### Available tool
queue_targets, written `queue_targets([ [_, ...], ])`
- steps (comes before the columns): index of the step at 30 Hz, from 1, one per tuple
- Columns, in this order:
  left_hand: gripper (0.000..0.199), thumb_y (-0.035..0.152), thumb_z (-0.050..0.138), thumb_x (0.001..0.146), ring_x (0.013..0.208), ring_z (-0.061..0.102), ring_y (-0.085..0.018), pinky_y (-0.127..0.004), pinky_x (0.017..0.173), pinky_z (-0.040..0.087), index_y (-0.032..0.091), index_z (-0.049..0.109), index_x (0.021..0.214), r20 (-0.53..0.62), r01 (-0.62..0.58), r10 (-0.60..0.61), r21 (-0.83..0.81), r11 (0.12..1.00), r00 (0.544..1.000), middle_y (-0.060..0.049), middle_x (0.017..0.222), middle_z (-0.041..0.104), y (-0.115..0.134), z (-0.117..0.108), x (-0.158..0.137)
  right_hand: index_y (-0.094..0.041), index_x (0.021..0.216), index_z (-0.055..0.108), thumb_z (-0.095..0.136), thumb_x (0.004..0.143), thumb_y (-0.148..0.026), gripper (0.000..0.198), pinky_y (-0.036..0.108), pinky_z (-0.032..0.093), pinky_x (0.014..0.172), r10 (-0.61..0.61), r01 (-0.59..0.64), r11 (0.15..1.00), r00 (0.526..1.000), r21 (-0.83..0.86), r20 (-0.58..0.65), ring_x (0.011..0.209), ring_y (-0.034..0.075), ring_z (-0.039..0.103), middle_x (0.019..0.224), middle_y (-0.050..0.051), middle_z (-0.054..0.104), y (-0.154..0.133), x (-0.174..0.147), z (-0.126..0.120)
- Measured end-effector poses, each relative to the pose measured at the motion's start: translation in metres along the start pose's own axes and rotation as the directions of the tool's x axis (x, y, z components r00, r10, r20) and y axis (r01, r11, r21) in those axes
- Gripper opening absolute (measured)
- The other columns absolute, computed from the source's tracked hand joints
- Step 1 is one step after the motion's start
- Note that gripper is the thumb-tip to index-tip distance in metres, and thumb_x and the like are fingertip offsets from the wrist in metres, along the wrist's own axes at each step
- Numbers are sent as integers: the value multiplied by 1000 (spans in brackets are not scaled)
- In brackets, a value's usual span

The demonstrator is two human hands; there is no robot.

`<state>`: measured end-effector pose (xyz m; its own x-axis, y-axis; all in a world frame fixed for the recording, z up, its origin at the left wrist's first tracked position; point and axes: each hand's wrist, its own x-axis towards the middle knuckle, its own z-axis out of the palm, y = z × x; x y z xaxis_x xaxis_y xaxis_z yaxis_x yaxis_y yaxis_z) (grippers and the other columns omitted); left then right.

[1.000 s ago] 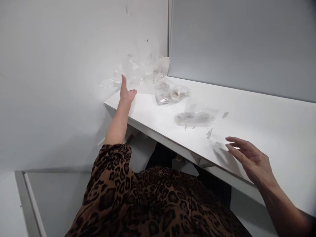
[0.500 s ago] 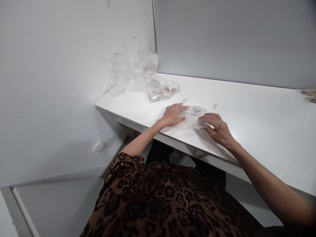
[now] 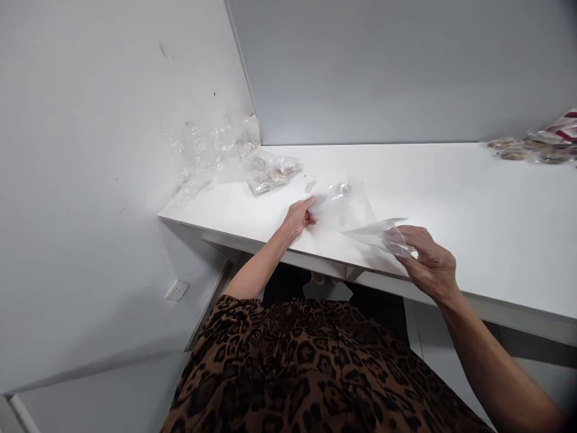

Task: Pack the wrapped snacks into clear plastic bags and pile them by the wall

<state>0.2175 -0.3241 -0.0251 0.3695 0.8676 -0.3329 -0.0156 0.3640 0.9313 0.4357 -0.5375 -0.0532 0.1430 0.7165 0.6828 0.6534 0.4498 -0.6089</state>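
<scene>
A clear plastic bag [image 3: 340, 207] is stretched between my two hands over the white table, blurred in places. My left hand [image 3: 298, 218] pinches its left edge, thumb on top and fingers curled under. On the other side my right hand [image 3: 430, 260] grips the bag's right end between thumb and fingers, and that end is lifted off the tabletop. A small shiny patch shows near the bag's far edge; whether anything lies inside, I cannot tell.
Several filled clear packets [image 3: 273, 172] lie beyond my left hand. Crumpled clear plastic bags [image 3: 216, 147] are heaped in the corner against the wall. More packets with brownish contents [image 3: 518, 148] lie at the far right of the white table [image 3: 451, 186].
My left hand went from lying flat on the bag to pinching its edge. My right hand moved right and nearer, pulling the bag's end up. The view turned right.
</scene>
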Motion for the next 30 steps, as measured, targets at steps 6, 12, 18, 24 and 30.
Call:
queue_targets([
  [6, 56, 40, 74, 87, 105, 67, -22, -41, 97, 56, 26, 53, 138, 38, -356, 431, 631, 689, 902, -13, 134, 59, -11, 7, -15, -32, 125, 67, 60, 98, -15, 32, 45, 59, 90, -65, 68, 997, 996, -37, 68, 108, 26, 68, 114, 6, 73, -11, -19, -8],
  [12, 65, 68, 50, 97, 157, 28, -34, -57, 126, 26, 31, 50, 150, 321, -493, 500, 830, 260, 804, -14, 166, 34, -2, 31, -55, -27, 125, 66, 52, 97, -5, 37, 45, 57, 91, -211, 274, 950, 917, -150, 338, 113, 27, 65, 124, 9, 72, -35, -19, 11],
  [18, 83, 79, 45, 92, 163, 14, -35, -60, 129, 18, 36, 29, 162, 412, -537, 432, 814, 222, 802, -8, 174, 23, 20, 52, -57, -21, 122, 68, 43, 93, 0, 44, 51, 54, 100, -247, 369, 923, 784, -108, 569, 129, 30, 56, 134, 12, 67, -52, -14, 34],
  [24, 53, 33, 57, 90, 153, 35, -35, -62, 123, 32, 28, 50, 143, 467, -551, 333, 802, 230, 819, -11, 165, 37, 33, 45, -48, -24, 133, 66, 60, 100, -34, 34, 55, 51, 109, -142, 160, 986, 723, 37, 676, 140, 32, 49, 144, 11, 61, -64, 3, 18],
  [30, 59, -3, 45, 78, 137, 54, -24, -46, 117, 47, 27, 55, 127, 261, -607, 572, 547, 576, 778, -8, 141, 58, 25, 19, -47, -29, 128, 68, 52, 107, -40, 29, 46, 57, 102, -61, 35, 995, 950, 89, 306, 119, 25, 66, 123, 8, 71, -74, 49, 6],
])
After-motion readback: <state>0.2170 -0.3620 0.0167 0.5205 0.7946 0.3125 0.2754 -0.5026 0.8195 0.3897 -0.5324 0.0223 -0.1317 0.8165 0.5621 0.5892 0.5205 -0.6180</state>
